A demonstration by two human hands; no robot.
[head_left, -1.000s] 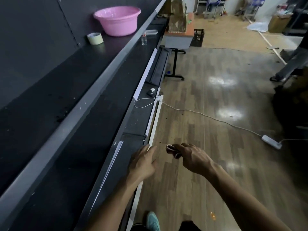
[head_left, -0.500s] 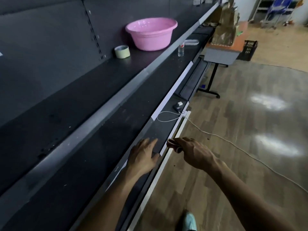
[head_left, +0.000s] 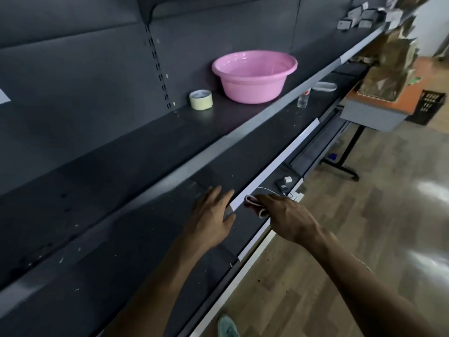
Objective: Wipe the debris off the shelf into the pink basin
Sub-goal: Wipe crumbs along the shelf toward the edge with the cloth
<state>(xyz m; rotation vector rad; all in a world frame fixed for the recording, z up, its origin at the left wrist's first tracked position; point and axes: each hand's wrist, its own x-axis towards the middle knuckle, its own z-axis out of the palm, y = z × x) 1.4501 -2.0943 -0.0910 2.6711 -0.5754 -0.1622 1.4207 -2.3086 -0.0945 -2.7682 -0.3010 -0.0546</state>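
Two hands over the middle shelf (head_left: 145,239) near its front edge: left hand (head_left: 211,220) flat, fingers straight and spread; right hand (head_left: 289,220) just beside it, fingers curled round one pinkish cloth (head_left: 252,201) at the white edge strip (head_left: 274,164). One pink basin (head_left: 254,76) on the shelf above, well apart from both hands, with one tape roll (head_left: 201,99) just beside it. One small bottle (head_left: 302,98) farther along the middle shelf, open surface between it and the hands, pale debris specks (head_left: 78,249) scattered left of the hands.

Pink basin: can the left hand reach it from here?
Probably not without a step forward. The pink basin sits far along the upper shelf, past the tape roll; the left hand rests open on the lower shelf. Nothing blocks the way.
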